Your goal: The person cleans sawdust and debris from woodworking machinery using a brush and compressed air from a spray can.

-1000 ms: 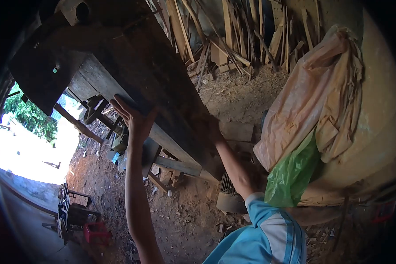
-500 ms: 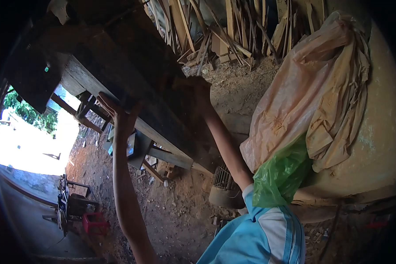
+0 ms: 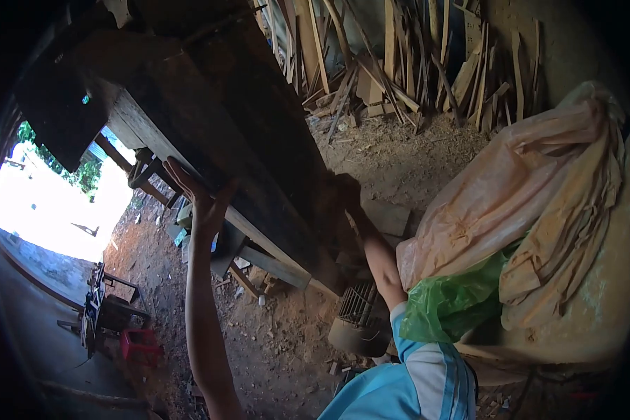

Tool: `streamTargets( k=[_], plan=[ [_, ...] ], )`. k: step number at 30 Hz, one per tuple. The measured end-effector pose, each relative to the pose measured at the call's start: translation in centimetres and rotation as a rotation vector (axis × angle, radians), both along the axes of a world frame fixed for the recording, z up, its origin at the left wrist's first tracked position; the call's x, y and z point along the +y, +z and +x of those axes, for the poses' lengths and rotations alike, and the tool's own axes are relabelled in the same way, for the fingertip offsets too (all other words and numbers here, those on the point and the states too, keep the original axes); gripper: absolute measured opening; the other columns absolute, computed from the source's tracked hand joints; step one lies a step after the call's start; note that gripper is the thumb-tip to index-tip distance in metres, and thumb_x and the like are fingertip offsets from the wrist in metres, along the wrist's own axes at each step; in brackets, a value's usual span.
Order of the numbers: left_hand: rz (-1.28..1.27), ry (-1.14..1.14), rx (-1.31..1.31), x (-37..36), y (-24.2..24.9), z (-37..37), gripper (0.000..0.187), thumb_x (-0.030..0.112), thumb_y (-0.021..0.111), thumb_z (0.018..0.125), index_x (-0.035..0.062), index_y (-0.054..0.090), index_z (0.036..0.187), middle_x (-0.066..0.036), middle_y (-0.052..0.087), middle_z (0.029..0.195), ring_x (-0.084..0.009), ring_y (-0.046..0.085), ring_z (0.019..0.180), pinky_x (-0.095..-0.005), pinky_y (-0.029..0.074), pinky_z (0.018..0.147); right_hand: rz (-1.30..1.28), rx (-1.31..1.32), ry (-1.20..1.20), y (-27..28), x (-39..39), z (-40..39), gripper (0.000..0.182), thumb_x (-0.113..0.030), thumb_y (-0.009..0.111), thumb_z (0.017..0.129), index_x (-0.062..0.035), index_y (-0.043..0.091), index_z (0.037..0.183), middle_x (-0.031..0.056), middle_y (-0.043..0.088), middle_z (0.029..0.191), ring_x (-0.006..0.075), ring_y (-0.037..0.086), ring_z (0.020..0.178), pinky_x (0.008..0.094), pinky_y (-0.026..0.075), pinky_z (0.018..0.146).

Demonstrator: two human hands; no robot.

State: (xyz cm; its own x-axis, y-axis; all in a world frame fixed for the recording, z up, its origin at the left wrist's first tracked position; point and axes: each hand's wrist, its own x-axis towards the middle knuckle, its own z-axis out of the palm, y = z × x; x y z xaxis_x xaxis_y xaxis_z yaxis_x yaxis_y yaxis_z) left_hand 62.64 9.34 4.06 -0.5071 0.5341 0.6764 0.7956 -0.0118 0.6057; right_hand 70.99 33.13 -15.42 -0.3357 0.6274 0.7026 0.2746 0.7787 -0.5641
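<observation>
A long, dark wooden bench top (image 3: 252, 140) with a paler front edge runs diagonally down through the view. My left hand (image 3: 201, 203) rests against that pale edge, its fingers stretched out and the thumb spread over the top. On the opposite side, my right hand (image 3: 348, 190) is low over the dark surface near the bench's lower end. Its fingers look curled, but deep shadow hides them and whatever brownish thing may be in them.
Wood strips (image 3: 399, 63) lean against the back wall. On the right hang a pinkish plastic sheet (image 3: 497, 196) and a green plastic bag (image 3: 455, 297). A slatted container (image 3: 360, 318) stands below the bench. A red stool (image 3: 141, 344) is at lower left.
My right hand has moved down along the bench toward its lower end. My left hand stays at the pale edge. The view has shifted slightly.
</observation>
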Motion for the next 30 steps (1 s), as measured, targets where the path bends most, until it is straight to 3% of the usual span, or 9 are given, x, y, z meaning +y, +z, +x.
streamTargets(
  k=[1, 9, 12, 14, 18, 24, 27, 29, 30],
  plan=[
    [0.009, 0.034, 0.059, 0.1, 0.2, 0.3, 0.116, 0.035, 0.074, 0.067, 0.009, -0.015, 0.138, -0.022, -0.018, 0.142, -0.0324, -0.015, 0.133, -0.0445, 0.001, 0.107, 0.201, -0.121, -0.05, -0.9, -1.1, 0.1, 0.028, -0.03, 0.057, 0.08, -0.0032, 0.062, 0.078, 0.0096, 0.061, 0.07, 0.0203, 0.062, 0.067, 0.0354, 0.048, 0.06],
    [-0.038, 0.076, 0.044, -0.1, 0.1, -0.3, 0.116, 0.034, 0.074, 0.067, 0.0119, -0.015, 0.139, -0.021, -0.019, 0.143, -0.032, -0.014, 0.133, -0.0441, 0.004, 0.107, -0.397, 0.054, 0.78, -10.8, -1.6, 0.0, 0.019, -0.017, 0.057, 0.074, -0.0023, 0.057, 0.085, 0.0137, 0.061, 0.076, 0.0279, 0.061, 0.068, 0.0373, 0.049, 0.061],
    [-0.087, -0.006, -0.145, -0.5, -0.7, -1.2, 0.115, 0.036, 0.073, 0.068, 0.0118, -0.014, 0.139, -0.021, -0.019, 0.142, -0.0323, -0.014, 0.133, -0.0445, 0.004, 0.107, 0.054, 0.058, 0.64, -10.8, -1.7, 1.4, 0.02, -0.016, 0.061, 0.071, -0.0018, 0.057, 0.085, 0.0116, 0.06, 0.076, 0.023, 0.061, 0.067, 0.034, 0.049, 0.059],
    [-0.1, -0.029, -0.181, -0.5, -0.9, -1.1, 0.115, 0.037, 0.073, 0.068, 0.0119, -0.014, 0.139, -0.021, -0.018, 0.142, -0.0325, -0.014, 0.133, -0.0446, 0.004, 0.107, 0.114, -0.055, 0.597, -10.7, -0.8, 2.0, 0.025, -0.018, 0.062, 0.071, -0.0018, 0.057, 0.089, 0.01, 0.059, 0.077, 0.0202, 0.06, 0.069, 0.0328, 0.049, 0.061],
    [-0.063, 0.04, -0.028, -0.3, -0.6, -1.2, 0.115, 0.038, 0.073, 0.068, 0.0107, -0.014, 0.139, -0.021, -0.018, 0.142, -0.0327, -0.015, 0.133, -0.0447, 0.003, 0.107, -0.221, -0.23, 0.607, -11.5, 0.7, -1.8, 0.036, -0.024, 0.061, 0.075, -0.002, 0.054, 0.102, 0.0105, 0.058, 0.085, 0.0214, 0.059, 0.074, 0.0348, 0.048, 0.068],
    [-0.098, 0.138, 0.066, -0.2, -0.2, -0.8, 0.118, 0.04, 0.073, 0.066, 0.0086, -0.015, 0.138, -0.022, -0.018, 0.142, -0.0327, -0.016, 0.133, -0.0447, 0.001, 0.107, 0.371, -0.192, 0.225, -12.6, -2.3, -1.7, 0.046, -0.025, 0.049, 0.083, 0.0, 0.037, 0.12, 0.0123, 0.053, 0.099, 0.0176, 0.056, 0.081, 0.0323, 0.047, 0.068],
    [-0.027, 0.161, 0.217, -0.2, 0.2, -0.4, 0.118, 0.042, 0.073, 0.065, 0.0084, -0.014, 0.138, -0.022, -0.018, 0.142, -0.0328, -0.017, 0.132, -0.0449, 0.0, 0.107, -0.264, -0.09, 0.485, -14.0, -1.8, -3.3, 0.048, -0.026, 0.044, 0.087, -0.0001, 0.032, 0.125, 0.0123, 0.051, 0.102, 0.0171, 0.053, 0.089, 0.0313, 0.046, 0.07],
    [-0.031, 0.097, 0.128, -0.3, -0.2, -0.6, 0.119, 0.043, 0.073, 0.065, 0.0082, -0.014, 0.138, -0.022, -0.018, 0.142, -0.0328, -0.017, 0.132, -0.0451, -0.001, 0.107, -0.558, -0.049, 0.632, -14.1, -2.7, -2.0, 0.047, -0.025, 0.042, 0.087, 0.0001, 0.031, 0.125, 0.0119, 0.051, 0.103, 0.0166, 0.053, 0.09, 0.0306, 0.046, 0.071],
    [-0.04, 0.072, 0.08, -0.4, -0.6, -0.6, 0.119, 0.043, 0.073, 0.065, 0.0081, -0.014, 0.138, -0.022, -0.018, 0.142, -0.0328, -0.017, 0.132, -0.0452, -0.001, 0.107, -0.518, -0.034, 0.651, -13.4, -2.7, -1.1, 0.046, -0.024, 0.043, 0.087, 0.0004, 0.032, 0.125, 0.0113, 0.051, 0.102, 0.0154, 0.053, 0.089, 0.0298, 0.046, 0.07]
  ],
)
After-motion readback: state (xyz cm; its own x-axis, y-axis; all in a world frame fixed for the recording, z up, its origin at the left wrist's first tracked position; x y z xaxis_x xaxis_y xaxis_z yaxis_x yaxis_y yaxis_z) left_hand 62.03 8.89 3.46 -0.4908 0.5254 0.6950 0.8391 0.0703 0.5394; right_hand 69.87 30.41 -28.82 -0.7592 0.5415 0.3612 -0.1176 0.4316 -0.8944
